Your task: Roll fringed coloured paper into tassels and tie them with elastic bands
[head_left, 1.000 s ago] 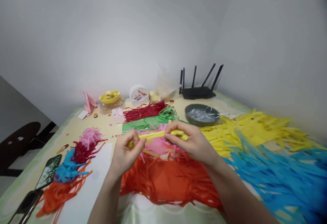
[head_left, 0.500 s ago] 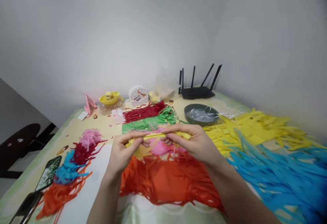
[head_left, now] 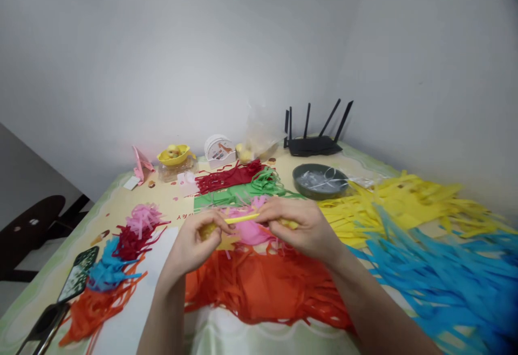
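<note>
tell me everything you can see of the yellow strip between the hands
The yellow strip looks like thin paper or fabric, gathered narrow. It runs straight, its right end slightly higher, gripped by the left hand and the right hand, over pink material. More yellow shows within both hands; the rest is hidden.

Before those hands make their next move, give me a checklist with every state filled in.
1. Left hand on the yellow strip: ok, it grips one end.
2. Right hand on the other end: ok, pinched in the fingers.
3. Strip straight between the hands: ok.
4. Strip twisted tight: cannot tell, too small and blurred.
5. Yellow pile and blue pile apart: not ok, blue strands overlap the yellow.
6. Dark bowl upright: ok.
</note>
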